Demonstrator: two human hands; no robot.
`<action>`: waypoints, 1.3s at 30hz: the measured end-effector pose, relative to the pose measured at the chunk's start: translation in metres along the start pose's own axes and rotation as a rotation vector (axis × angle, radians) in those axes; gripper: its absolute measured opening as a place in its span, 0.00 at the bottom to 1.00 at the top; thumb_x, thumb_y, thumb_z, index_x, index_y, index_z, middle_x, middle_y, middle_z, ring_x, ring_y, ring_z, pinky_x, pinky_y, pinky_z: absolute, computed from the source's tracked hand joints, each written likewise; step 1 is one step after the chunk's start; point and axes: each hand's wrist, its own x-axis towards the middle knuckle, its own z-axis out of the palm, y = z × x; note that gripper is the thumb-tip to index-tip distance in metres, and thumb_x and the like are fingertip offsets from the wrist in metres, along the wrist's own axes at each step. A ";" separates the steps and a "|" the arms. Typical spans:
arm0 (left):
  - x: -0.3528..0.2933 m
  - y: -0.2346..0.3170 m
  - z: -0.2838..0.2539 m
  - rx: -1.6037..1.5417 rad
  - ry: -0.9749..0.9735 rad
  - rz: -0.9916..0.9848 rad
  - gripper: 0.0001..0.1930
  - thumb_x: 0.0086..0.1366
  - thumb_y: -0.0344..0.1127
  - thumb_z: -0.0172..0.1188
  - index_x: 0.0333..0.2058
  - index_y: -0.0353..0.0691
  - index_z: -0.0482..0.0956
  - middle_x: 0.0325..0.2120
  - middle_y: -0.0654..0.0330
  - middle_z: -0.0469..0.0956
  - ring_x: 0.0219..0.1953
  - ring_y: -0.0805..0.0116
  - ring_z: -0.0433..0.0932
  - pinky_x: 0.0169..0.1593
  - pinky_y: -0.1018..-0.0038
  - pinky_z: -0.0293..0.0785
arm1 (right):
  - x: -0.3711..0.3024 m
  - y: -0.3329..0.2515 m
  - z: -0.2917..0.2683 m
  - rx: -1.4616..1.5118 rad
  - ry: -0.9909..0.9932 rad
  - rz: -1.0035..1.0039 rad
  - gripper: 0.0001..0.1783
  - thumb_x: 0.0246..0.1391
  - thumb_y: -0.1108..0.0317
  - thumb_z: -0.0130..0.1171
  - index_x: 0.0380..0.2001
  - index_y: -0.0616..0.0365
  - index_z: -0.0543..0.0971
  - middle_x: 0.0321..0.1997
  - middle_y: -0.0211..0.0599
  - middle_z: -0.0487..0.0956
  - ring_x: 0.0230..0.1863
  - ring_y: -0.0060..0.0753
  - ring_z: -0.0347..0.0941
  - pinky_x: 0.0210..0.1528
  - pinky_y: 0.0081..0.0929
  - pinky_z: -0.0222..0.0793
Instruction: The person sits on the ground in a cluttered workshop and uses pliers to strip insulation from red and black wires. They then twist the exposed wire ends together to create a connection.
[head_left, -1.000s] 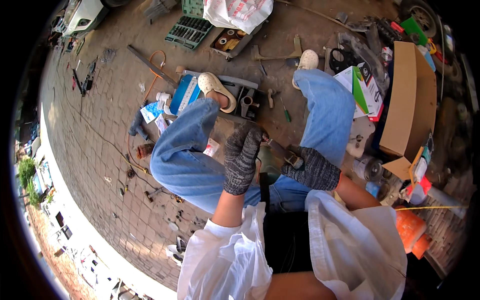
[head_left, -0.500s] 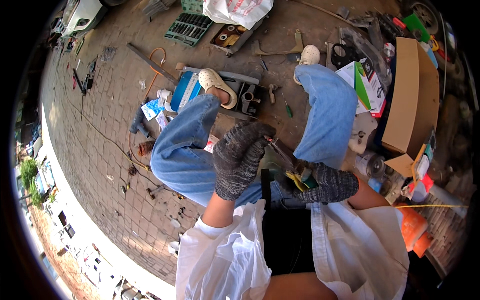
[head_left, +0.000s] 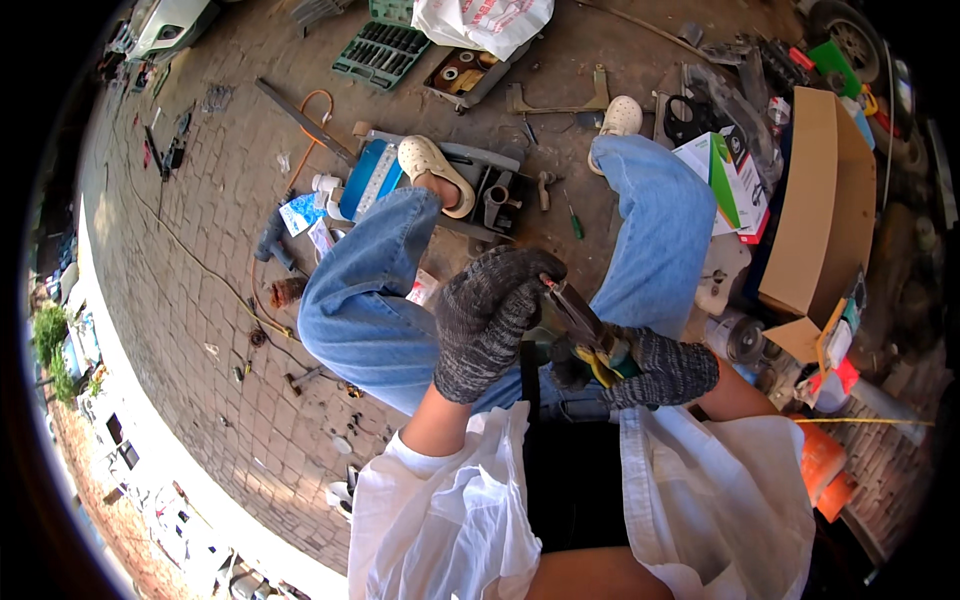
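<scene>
My left hand (head_left: 488, 318), in a dark grey knitted glove, is closed in front of my lap. At its fingertips shows a small reddish bit, and the rest of what it grips is hidden. My right hand (head_left: 664, 371), gloved alike, is wrapped round the yellow-and-green handles of a pair of pliers (head_left: 577, 316). The long metal jaws point up and left and meet the reddish bit at my left fingertips. Whether the jaws are closed on it is too small to tell.
Beyond my left foot lies a grey and blue toolbox (head_left: 368, 182). A green-handled screwdriver (head_left: 575, 222) lies between my feet. At right stand a cardboard box (head_left: 805, 200) and an orange container (head_left: 822, 465). A power drill (head_left: 272, 238) and a socket set (head_left: 382, 55) lie on the paving.
My left hand has shifted slightly right, and the pliers' jaws have turned a little steeper. Both hands keep their grip. The whole view has moved a little.
</scene>
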 end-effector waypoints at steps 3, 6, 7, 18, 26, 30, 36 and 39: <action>-0.002 0.003 0.003 -0.124 0.003 -0.085 0.13 0.63 0.37 0.59 0.39 0.31 0.80 0.31 0.60 0.80 0.24 0.79 0.74 0.28 0.83 0.69 | -0.001 -0.008 0.000 -0.129 -0.025 -0.082 0.34 0.49 0.74 0.66 0.59 0.61 0.65 0.53 0.37 0.75 0.56 0.27 0.70 0.61 0.27 0.64; -0.003 0.000 0.003 -0.181 0.009 -0.121 0.13 0.63 0.36 0.60 0.39 0.31 0.80 0.30 0.61 0.80 0.24 0.80 0.75 0.27 0.83 0.69 | 0.001 0.001 -0.002 -0.072 -0.056 -0.187 0.33 0.50 0.75 0.65 0.59 0.62 0.65 0.53 0.36 0.75 0.55 0.26 0.70 0.60 0.26 0.64; -0.004 -0.001 0.005 -0.213 0.017 -0.126 0.13 0.63 0.36 0.60 0.40 0.31 0.80 0.30 0.61 0.80 0.24 0.80 0.75 0.27 0.83 0.69 | 0.001 0.001 0.000 -0.020 -0.020 -0.093 0.32 0.49 0.75 0.66 0.57 0.61 0.67 0.53 0.36 0.74 0.54 0.26 0.70 0.59 0.27 0.64; 0.010 0.006 -0.010 0.403 -0.006 0.262 0.11 0.58 0.28 0.58 0.40 0.38 0.81 0.31 0.56 0.80 0.32 0.64 0.80 0.35 0.72 0.75 | 0.000 -0.001 -0.002 -0.080 0.048 0.027 0.32 0.44 0.73 0.69 0.54 0.58 0.70 0.53 0.35 0.74 0.53 0.28 0.70 0.57 0.28 0.66; 0.011 0.011 -0.023 0.537 -0.127 0.276 0.12 0.59 0.24 0.55 0.42 0.42 0.80 0.31 0.56 0.79 0.33 0.62 0.80 0.37 0.71 0.76 | -0.005 0.007 -0.008 -0.158 0.073 0.018 0.37 0.44 0.70 0.71 0.58 0.57 0.67 0.55 0.34 0.72 0.52 0.24 0.67 0.56 0.26 0.65; 0.014 0.014 -0.023 0.498 -0.114 0.301 0.12 0.59 0.25 0.56 0.41 0.42 0.80 0.31 0.56 0.79 0.33 0.63 0.80 0.36 0.71 0.76 | -0.005 0.005 -0.010 -0.206 0.058 0.090 0.40 0.48 0.68 0.69 0.62 0.60 0.61 0.59 0.39 0.69 0.60 0.30 0.65 0.63 0.26 0.58; 0.015 0.012 -0.022 0.510 -0.132 0.302 0.11 0.59 0.25 0.56 0.41 0.41 0.80 0.31 0.57 0.79 0.32 0.63 0.81 0.35 0.72 0.77 | -0.005 0.005 -0.008 -0.133 0.095 0.146 0.42 0.46 0.67 0.70 0.62 0.60 0.60 0.56 0.39 0.70 0.58 0.27 0.66 0.61 0.26 0.60; 0.014 0.010 -0.025 0.509 -0.163 0.284 0.11 0.59 0.25 0.56 0.41 0.41 0.80 0.31 0.57 0.79 0.32 0.64 0.81 0.35 0.73 0.77 | -0.003 0.003 -0.009 -0.175 0.085 0.158 0.41 0.47 0.66 0.70 0.62 0.61 0.61 0.55 0.38 0.71 0.57 0.27 0.67 0.61 0.26 0.60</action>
